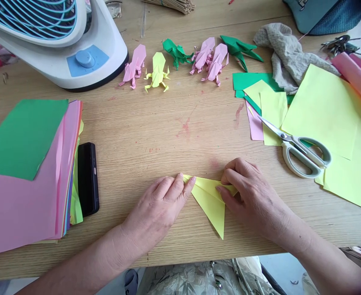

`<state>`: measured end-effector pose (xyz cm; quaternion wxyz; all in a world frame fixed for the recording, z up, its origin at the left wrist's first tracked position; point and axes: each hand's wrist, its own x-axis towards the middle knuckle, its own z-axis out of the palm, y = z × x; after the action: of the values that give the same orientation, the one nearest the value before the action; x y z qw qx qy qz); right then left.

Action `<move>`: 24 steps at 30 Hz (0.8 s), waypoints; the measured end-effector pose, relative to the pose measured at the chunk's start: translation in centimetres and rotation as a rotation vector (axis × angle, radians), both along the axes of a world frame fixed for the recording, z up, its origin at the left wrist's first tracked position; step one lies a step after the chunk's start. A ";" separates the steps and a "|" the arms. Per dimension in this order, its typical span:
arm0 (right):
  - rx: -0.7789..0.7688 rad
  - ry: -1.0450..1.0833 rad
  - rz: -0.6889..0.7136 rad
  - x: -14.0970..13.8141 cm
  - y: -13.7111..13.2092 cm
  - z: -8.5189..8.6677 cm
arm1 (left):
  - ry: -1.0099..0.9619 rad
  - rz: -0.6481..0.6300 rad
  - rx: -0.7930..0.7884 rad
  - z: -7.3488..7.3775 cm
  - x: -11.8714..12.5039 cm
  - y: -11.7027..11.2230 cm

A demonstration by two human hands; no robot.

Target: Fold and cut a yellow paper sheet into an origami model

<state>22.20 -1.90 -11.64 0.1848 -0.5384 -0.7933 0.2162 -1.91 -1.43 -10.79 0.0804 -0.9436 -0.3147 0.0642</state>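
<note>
A folded piece of yellow origami paper [213, 205] lies near the table's front edge, one sharp point aimed toward me. My left hand [165, 200] pinches its left corner between thumb and fingers. On the right side, my right hand [248, 192] grips the other end, thumb below and bent fingers above, hiding part of that corner. A crease line runs across the paper from the left corner.
Coloured paper sheets [17, 209] and a black phone [88, 178] lie left. Scissors [303, 151] rest on yellow sheets [324, 110] at right. A white fan [107, 45], folded paper figures [158, 71] and a grey cloth [287, 49] stand farther back.
</note>
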 end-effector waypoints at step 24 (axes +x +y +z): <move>0.044 -0.142 -0.027 -0.1 -0.4 -0.1 | -0.118 -0.057 -0.026 -0.4 0.0 0.2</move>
<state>22.05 -2.30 -11.76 0.1429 -0.5588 -0.8016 0.1576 -1.94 -1.28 -11.15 0.0513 -0.9553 -0.2910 0.0103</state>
